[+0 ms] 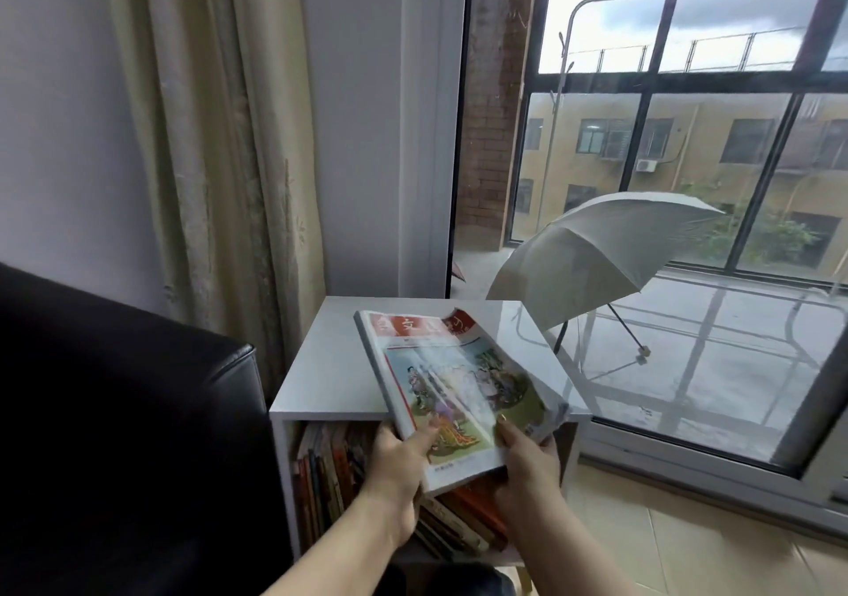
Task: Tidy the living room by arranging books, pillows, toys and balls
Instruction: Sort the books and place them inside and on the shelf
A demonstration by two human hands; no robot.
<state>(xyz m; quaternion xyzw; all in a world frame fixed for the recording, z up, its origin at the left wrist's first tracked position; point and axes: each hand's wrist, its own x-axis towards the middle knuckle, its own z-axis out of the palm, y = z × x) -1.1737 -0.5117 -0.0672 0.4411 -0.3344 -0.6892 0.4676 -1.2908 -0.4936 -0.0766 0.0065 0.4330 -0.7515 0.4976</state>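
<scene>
While tilted over surface (321, 366) | clamped on near edge of book (459, 379): left grip (398, 464), right grip (527, 460) | cover up | shelved below: books (330, 471)

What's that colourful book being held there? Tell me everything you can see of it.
The book is a thick softcover with a glossy cover that catches the window glare. It has a red title band at the far end, a colourful drawing of figures below it, and pale page edges. It slants over the white cabinet; contact is unclear. The left hand and right hand grip its near edge, thumbs on top.
</scene>
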